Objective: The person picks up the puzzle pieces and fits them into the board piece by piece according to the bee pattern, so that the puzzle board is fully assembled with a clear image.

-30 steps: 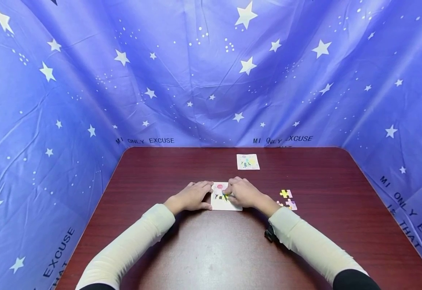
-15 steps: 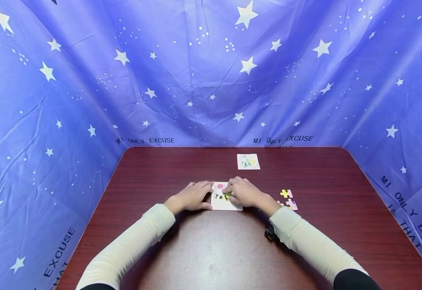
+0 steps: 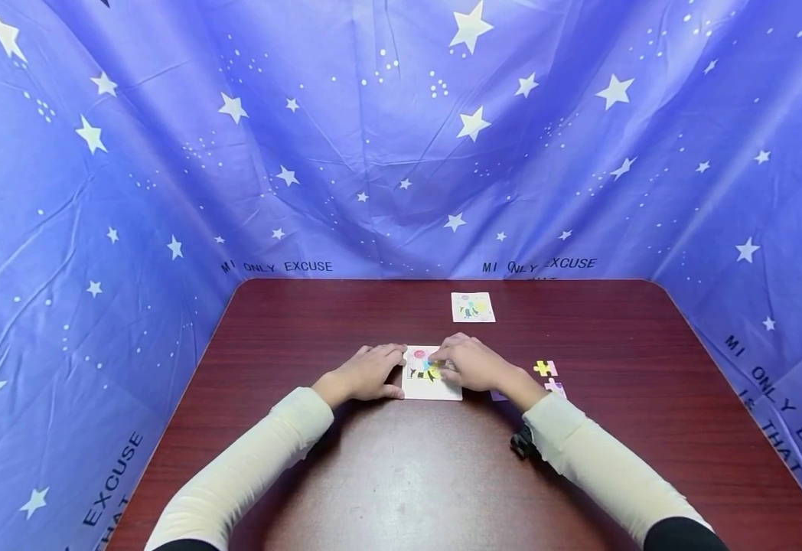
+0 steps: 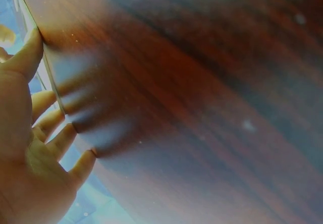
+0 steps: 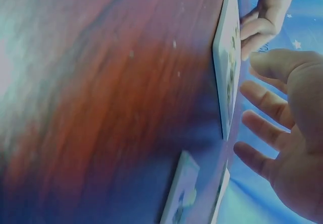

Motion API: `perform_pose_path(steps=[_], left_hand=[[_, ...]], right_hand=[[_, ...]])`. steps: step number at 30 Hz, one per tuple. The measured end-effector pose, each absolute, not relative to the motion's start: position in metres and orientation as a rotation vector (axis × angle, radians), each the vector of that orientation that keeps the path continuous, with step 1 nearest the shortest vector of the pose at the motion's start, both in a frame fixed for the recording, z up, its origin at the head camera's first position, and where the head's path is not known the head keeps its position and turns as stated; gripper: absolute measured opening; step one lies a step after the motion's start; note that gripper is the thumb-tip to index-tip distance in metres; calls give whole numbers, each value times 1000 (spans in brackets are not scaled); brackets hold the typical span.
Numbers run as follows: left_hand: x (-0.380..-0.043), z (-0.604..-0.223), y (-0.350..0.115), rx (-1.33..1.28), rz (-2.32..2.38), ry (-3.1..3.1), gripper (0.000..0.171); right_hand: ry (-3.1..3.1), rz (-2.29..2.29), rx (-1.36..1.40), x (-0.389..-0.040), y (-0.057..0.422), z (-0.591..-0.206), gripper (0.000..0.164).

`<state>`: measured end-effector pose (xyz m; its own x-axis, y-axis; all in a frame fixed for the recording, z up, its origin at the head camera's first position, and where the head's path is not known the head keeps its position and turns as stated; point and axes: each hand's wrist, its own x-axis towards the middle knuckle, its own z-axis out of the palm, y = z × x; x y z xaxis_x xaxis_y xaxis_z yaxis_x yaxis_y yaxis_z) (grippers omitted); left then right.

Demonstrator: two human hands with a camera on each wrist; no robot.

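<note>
A square white puzzle board (image 3: 431, 394) lies flat on the table, with a colourful picture that has black and yellow stripes, some light blue and a pink round shape. At its left edge rests my left hand (image 3: 370, 373), thumb at the near corner and fingers towards the far one; in the left wrist view these fingers (image 4: 63, 139) are spread along the edge. My right hand (image 3: 473, 363) hovers over the board's right part, covering some of the picture. Seen from the right wrist, its fingers (image 5: 265, 128) are loosely bent, apart from the board, with no piece visible between them.
Loose jigsaw pieces lie right of the board: a yellow one (image 3: 544, 368), a purple one (image 3: 555, 390) and another purple piece (image 3: 500, 396) partly under the right wrist. A square picture card (image 3: 473, 308) lies farther back. Starry blue curtains (image 3: 366, 153) surround the table.
My right hand has drawn back slightly to the right, and its fingers have loosened, uncovering more of the picture, including a light blue part. The left hand has stayed in place.
</note>
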<state>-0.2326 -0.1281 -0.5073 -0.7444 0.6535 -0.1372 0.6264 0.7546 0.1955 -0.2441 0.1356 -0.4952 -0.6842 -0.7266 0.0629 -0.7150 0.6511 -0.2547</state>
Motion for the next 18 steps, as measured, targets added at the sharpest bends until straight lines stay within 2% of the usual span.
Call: perform_pose_path(steps=[18], left_hand=[[-235, -513, -128, 1037, 197, 2776, 66]], right_hand=[[2840, -483, -1165, -251, 177, -492, 32]])
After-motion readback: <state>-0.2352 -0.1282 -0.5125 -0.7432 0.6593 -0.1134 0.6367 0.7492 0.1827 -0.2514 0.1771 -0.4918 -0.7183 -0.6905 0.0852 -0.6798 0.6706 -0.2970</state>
